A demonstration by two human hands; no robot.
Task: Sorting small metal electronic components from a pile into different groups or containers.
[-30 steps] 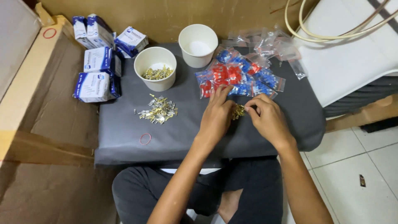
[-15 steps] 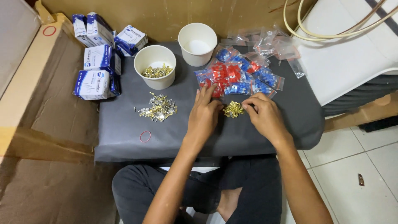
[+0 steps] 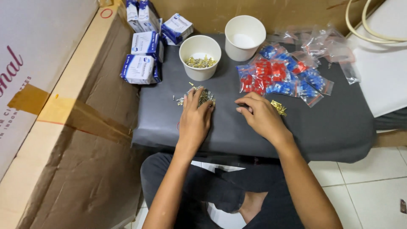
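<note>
The left hand (image 3: 195, 121) lies flat, fingers spread over the brass terminal pile (image 3: 199, 96) below the paper cup (image 3: 200, 57), gathering it. Right hand (image 3: 262, 116) rests curled; its grasp cannot be told.

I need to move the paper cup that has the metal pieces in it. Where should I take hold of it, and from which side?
Grip the cup of metal pieces around its side wall just below the rim, coming from the near side, where the left hand is. It stands upright and open, so a grasp from above risks tipping. The empty cup and boxes crowd its other sides.
</note>
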